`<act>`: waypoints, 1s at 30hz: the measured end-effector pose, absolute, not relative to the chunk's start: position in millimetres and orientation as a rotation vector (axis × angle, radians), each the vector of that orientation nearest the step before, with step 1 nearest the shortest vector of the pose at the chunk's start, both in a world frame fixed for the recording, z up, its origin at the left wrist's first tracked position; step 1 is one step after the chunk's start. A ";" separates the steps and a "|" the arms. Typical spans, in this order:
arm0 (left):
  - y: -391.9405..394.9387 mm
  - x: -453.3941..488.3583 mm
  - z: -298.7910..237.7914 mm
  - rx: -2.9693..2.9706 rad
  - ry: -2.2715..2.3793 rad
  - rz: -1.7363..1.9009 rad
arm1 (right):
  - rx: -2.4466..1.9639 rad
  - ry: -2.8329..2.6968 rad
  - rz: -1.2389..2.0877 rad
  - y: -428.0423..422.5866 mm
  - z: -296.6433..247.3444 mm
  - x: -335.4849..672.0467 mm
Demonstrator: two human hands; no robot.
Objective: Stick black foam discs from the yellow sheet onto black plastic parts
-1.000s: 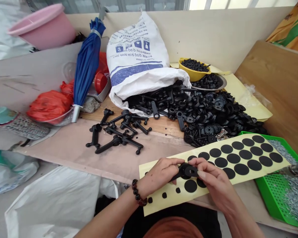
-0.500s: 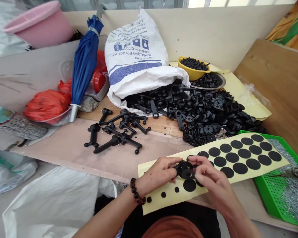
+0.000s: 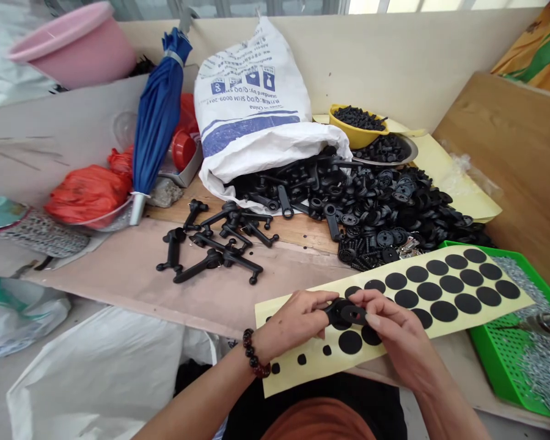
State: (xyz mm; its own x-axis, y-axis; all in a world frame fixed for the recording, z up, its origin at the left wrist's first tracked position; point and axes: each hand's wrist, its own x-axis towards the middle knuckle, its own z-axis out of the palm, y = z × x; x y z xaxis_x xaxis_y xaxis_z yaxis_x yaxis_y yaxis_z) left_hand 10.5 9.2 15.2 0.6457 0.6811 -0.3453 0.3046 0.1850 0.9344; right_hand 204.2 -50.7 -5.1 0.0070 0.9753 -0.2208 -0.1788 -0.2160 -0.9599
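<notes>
Left hand: the left hand [image 3: 293, 321], with a dark bead bracelet [image 3: 252, 354] on the wrist, is closed in a pinch; the left fingers [image 3: 319, 299] grip the narrow end of the black plastic part [image 3: 343, 313].

Right hand: the right hand [image 3: 394, 324] is also closed in a pinch; the right fingers [image 3: 366, 299] hold the part's round head from the other side.

Held part: it sits between the hands, just above the left end of the yellow backing sheet [image 3: 314, 371]. I cannot tell whether it touches the sheet.

Sheet: it lies at the near edge of the worktop [image 3: 119, 269], carrying rows of black round pads [image 3: 351, 342], and its right end crosses the green perforated tray [image 3: 499, 360] of screws [image 3: 545, 366].

Risk, sheet: neither hand pins it, so pressure could make it slide or tip at the tray.

Risk, part: a slip of the pinch could drop it onto the pads, where it may mark or lift one.

Risk, pile: the heap of black parts [image 3: 385, 214] spilling from the white woven sack [image 3: 252, 104] is loose, so a nudge could send pieces toward the sheet.
</notes>
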 end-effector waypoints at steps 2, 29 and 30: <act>9.5 11.2 16.9 1.404 0.860 0.336 | -1.227 -0.924 1.447 -51.1 -3.9 205.4; 7.6 10.5 16.0 1.485 0.926 0.323 | -1.375 -1.080 1.315 -46.4 -9.4 202.1; 7.4 10.4 15.4 1.486 0.925 0.326 | -1.380 -1.080 1.311 -46.5 -9.0 202.0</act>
